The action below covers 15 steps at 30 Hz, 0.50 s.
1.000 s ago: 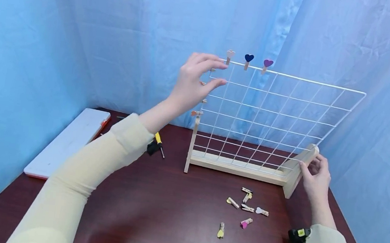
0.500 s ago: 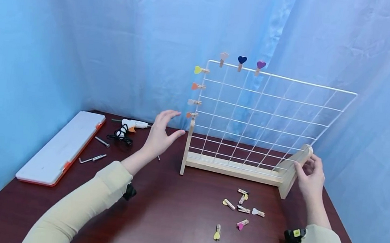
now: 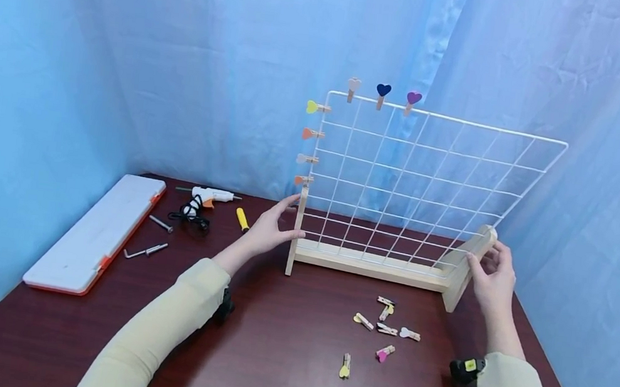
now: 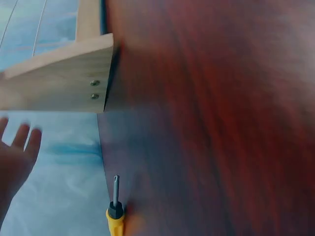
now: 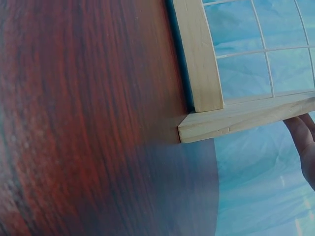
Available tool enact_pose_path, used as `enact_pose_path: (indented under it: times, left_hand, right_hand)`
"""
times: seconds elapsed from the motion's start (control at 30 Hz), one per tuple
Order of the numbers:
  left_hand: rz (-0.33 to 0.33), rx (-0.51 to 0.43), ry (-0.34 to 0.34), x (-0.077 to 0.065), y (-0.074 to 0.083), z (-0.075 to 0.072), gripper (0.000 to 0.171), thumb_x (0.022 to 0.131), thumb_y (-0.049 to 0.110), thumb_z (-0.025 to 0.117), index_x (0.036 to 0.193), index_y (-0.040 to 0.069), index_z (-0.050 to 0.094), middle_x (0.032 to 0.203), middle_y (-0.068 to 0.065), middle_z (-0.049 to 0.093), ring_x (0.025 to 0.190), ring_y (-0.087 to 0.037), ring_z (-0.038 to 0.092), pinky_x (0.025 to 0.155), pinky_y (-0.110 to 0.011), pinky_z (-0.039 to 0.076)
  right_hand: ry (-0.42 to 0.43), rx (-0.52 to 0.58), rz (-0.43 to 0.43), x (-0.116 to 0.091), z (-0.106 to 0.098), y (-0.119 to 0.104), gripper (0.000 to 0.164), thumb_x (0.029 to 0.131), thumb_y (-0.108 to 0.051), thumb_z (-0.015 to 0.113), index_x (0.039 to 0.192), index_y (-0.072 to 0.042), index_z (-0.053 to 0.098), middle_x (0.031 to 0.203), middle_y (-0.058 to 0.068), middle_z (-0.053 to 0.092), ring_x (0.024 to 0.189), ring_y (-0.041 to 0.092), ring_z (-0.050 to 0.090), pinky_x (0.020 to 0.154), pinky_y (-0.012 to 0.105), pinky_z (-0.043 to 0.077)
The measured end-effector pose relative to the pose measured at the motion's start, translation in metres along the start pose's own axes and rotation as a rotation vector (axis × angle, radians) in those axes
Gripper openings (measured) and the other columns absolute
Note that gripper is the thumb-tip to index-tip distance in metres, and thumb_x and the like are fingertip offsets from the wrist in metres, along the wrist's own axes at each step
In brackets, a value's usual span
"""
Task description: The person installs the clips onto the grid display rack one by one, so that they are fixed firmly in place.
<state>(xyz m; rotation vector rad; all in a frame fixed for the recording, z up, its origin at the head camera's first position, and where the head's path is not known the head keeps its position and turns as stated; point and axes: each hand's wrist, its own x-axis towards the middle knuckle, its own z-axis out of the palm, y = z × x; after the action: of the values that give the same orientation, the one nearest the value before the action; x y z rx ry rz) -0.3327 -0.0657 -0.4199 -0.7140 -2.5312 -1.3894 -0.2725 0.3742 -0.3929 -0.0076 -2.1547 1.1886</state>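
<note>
A white wire grid rack (image 3: 400, 197) stands upright in wooden side supports joined by a bottom bar. Heart clothespins are clipped along its left side, among them a yellow one (image 3: 312, 107), and 3 on the top wire, including a dark blue one (image 3: 383, 91). My left hand (image 3: 269, 230) is at the left support (image 3: 296, 233), fingers spread, thumb tip right by its edge; in the left wrist view the relaxed fingers (image 4: 32, 142) lie just beside the wood. My right hand (image 3: 496, 282) holds the right support (image 3: 469, 270), thumb in front, fingers partly hidden behind.
Several loose heart clothespins (image 3: 386, 329) lie before the rack. At left are a white case (image 3: 92, 234) with orange trim, a glue gun (image 3: 212, 194) with a black cord, a bolt (image 3: 161, 223), a hex key (image 3: 136, 254) and a yellow-handled screwdriver (image 4: 116, 223). Blue curtains surround the table.
My left hand has come down from the grid's top left corner, moving left and then in to the left support. The right hand stays at the right support.
</note>
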Motion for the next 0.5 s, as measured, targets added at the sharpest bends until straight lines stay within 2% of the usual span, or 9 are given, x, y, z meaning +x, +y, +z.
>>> enact_pose_path:
  times: [0.1,0.33,0.47,0.5]
  left_hand:
    - [-0.035,-0.042,-0.058,0.004,-0.002,0.0,0.083,0.072,0.048,0.067,0.139,0.037,0.02,0.138,0.005,0.036,0.123,-0.016,0.04,0.096,-0.047,0.036]
    - [-0.067,-0.107,-0.088,0.005,0.002,0.0,0.082,0.072,0.043,0.069,0.14,0.029,0.024,0.137,0.003,0.037,0.123,-0.021,0.039,0.089,-0.047,0.042]
    - [-0.065,-0.138,-0.083,-0.003,0.024,-0.005,0.078,0.076,0.031,0.068,0.14,0.019,0.025,0.135,-0.004,0.04,0.124,-0.025,0.039,0.086,-0.045,0.045]
    - [-0.073,-0.136,-0.081,-0.003,0.025,-0.005,0.078,0.076,0.03,0.068,0.14,0.018,0.025,0.135,-0.004,0.04,0.124,-0.025,0.039,0.085,-0.044,0.046]
  right_hand:
    - [0.002,0.002,0.001,0.001,0.0,0.0,0.046,0.081,-0.006,0.063,0.124,-0.007,0.046,0.099,-0.001,0.056,0.082,-0.004,0.053,0.069,0.006,0.042]
    - [-0.005,0.003,0.017,0.002,0.0,-0.001,0.046,0.081,-0.005,0.062,0.123,-0.005,0.045,0.1,0.0,0.055,0.082,-0.005,0.052,0.07,0.006,0.041]
    - [-0.026,0.008,0.04,0.003,-0.001,-0.003,0.046,0.081,-0.005,0.062,0.124,-0.007,0.044,0.101,0.002,0.055,0.082,-0.006,0.052,0.069,0.005,0.041]
    - [-0.033,-0.007,0.05,0.005,-0.002,0.001,0.047,0.082,-0.006,0.062,0.125,-0.008,0.043,0.102,0.003,0.056,0.082,-0.007,0.051,0.069,0.005,0.041]
